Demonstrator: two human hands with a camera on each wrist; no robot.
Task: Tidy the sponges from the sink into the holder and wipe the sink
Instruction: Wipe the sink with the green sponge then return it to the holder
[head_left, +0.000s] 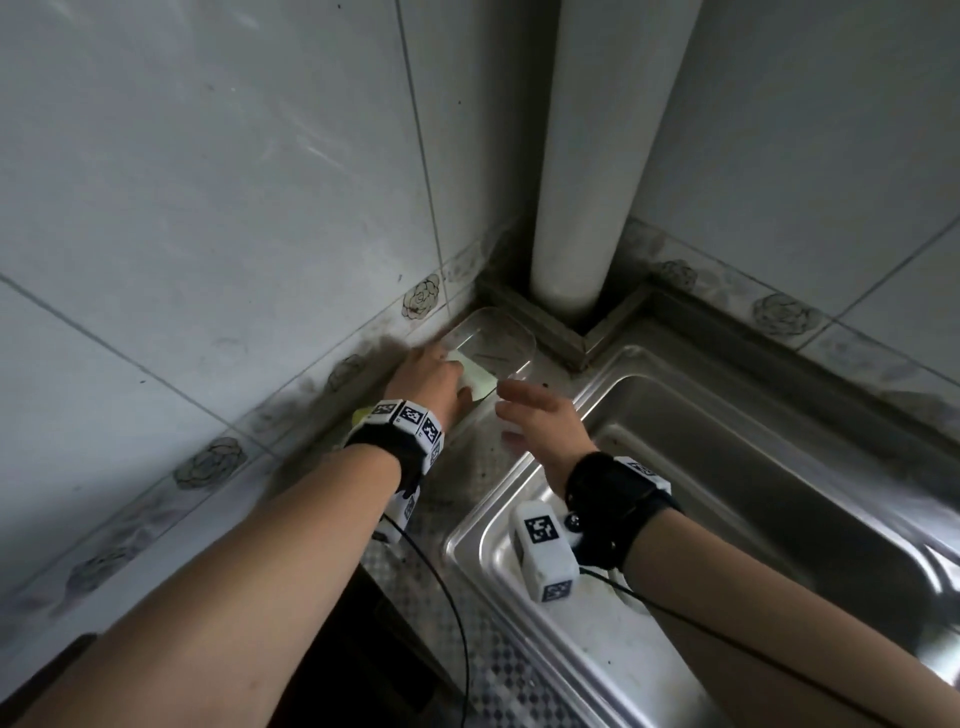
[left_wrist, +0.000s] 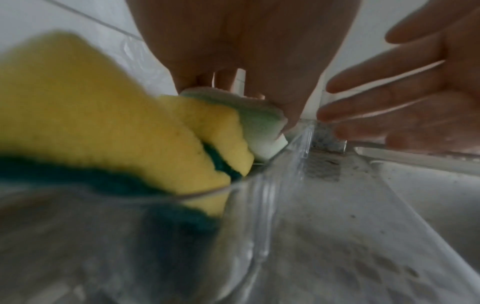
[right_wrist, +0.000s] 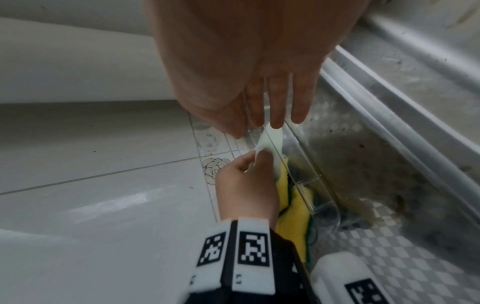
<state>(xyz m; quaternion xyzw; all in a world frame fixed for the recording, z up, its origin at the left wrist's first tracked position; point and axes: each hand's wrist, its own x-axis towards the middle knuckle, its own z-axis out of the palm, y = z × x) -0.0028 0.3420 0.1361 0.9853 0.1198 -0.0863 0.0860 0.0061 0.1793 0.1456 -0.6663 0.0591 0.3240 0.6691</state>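
Observation:
A clear plastic holder (head_left: 511, 340) stands on the sink's ledge in the corner by the tiled wall. My left hand (head_left: 451, 375) pinches a pale green-and-white sponge (head_left: 479, 383) and holds it down inside the holder. A yellow sponge with a green scouring layer (left_wrist: 109, 127) lies in the holder's near end, against the pale sponge (left_wrist: 259, 125). My right hand (head_left: 522, 402) hovers at the holder's sink-side wall with fingers (right_wrist: 298, 107) straight and holds nothing. In the right wrist view the left hand (right_wrist: 255, 159) grips the pale sponge (right_wrist: 272, 137) above the yellow sponge (right_wrist: 293, 218).
The steel sink basin (head_left: 753, 493) opens to the right, beside its checker-patterned ledge (head_left: 467, 613). A thick white pipe (head_left: 597, 156) rises in the corner behind the holder. Tiled walls (head_left: 208, 208) close off the left and the back.

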